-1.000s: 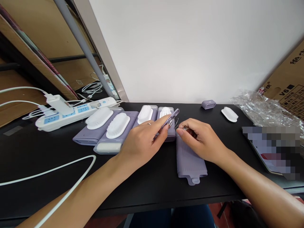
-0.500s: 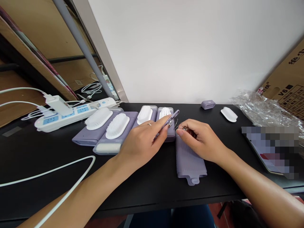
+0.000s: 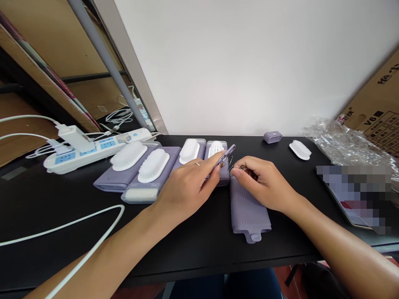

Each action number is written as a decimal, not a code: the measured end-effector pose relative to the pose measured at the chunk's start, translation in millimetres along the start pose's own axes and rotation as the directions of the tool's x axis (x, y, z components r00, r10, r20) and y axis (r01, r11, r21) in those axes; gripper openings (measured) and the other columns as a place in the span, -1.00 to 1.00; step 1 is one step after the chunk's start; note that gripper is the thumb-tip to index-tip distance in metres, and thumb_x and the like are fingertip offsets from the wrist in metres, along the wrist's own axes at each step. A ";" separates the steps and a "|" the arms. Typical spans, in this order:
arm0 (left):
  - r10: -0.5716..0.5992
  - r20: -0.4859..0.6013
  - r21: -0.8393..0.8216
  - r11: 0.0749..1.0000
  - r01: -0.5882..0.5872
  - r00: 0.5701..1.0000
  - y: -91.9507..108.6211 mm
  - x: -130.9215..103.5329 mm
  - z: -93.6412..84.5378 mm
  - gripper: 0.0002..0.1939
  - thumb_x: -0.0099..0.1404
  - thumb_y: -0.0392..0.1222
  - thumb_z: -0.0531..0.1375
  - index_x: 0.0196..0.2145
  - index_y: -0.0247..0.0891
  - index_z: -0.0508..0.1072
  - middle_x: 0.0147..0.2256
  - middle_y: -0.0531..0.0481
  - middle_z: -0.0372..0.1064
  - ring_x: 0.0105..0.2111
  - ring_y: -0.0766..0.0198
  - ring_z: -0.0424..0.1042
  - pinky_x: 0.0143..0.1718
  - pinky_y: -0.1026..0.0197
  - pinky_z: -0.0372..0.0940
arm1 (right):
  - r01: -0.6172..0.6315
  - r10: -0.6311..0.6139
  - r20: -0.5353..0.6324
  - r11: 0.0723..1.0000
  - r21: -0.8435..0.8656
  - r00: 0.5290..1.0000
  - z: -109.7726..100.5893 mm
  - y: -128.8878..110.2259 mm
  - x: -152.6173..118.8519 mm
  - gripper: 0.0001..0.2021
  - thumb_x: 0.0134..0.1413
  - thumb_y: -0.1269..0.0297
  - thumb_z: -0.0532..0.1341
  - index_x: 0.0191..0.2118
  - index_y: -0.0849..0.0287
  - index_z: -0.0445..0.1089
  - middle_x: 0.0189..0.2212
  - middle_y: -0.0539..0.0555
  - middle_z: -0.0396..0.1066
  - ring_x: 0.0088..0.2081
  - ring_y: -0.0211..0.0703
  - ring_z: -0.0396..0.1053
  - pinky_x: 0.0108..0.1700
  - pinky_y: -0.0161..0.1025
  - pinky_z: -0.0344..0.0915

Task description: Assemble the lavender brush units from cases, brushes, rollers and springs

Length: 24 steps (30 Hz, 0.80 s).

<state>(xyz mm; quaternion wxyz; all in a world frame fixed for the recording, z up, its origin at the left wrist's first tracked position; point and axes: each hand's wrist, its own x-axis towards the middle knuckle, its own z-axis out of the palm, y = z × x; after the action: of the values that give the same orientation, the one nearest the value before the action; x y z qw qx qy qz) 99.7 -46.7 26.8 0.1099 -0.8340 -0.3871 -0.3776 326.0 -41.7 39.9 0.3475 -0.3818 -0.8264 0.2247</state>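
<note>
My left hand [image 3: 190, 182] is closed in a pinch on a small purple clip [image 3: 229, 152] with metal wire at its lower end. Just right of it, my right hand [image 3: 263, 178] is closed, its thumb and forefinger pinching thin metal wire [image 3: 232, 166]; what else lies in its palm is mostly hidden. Below the right hand a flat purple ribbed case [image 3: 249, 216] with a tab at its near end lies on the table. Behind the left hand, a white-bristled brush [image 3: 216, 146] rests on another purple case [image 3: 222, 181].
White brushes [image 3: 154, 165] lie on several purple cases at left. A power strip [image 3: 106, 145] and white cable [image 3: 116, 209] are further left. At right are a small purple piece [image 3: 272, 137], a loose brush [image 3: 300, 150], clear plastic wrap [image 3: 343, 143], a phone-like device [image 3: 346, 203] and a carton [image 3: 380, 99].
Both hands keep almost the same place and grip. The whole view has shifted very slightly; nothing has been taken up or put down.
</note>
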 end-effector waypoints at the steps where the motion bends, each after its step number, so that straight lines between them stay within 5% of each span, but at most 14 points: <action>1: -0.004 0.003 0.001 1.000 0.004 1.000 0.1 -0.1 0.0 -0.61 0.61 -0.20 0.03 0.23 -0.34 0.50 -0.44 0.07 0.58 -0.44 0.25 0.55 -0.32 0.22 0.38 | -0.001 0.001 -0.003 1.000 -0.001 1.000 0.0 -0.2 -0.2 -0.75 0.48 0.14 0.17 -0.25 0.11 0.43 -0.35 -0.03 0.42 -0.33 -0.23 0.33 -0.24 -0.26 0.23; 24: 0.004 -0.003 0.001 1.000 -0.004 1.000 -1.0 0.8 -0.4 -0.62 0.60 -0.22 0.05 0.21 -0.31 0.52 -0.45 0.08 0.55 -0.47 0.26 0.51 -0.36 0.24 0.35 | -0.050 0.051 -0.015 0.997 0.063 0.999 1.5 -1.5 1.2 -0.71 0.49 0.11 0.16 -0.28 0.12 0.43 -0.37 -0.03 0.41 -0.33 -0.22 0.33 -0.26 -0.25 0.23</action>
<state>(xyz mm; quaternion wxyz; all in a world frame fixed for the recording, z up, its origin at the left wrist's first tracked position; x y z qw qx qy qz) 99.1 -45.8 27.5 0.1116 -0.8340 -0.3857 -0.3785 323.6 -41.8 40.3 0.3602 -0.3933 -0.8062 0.2562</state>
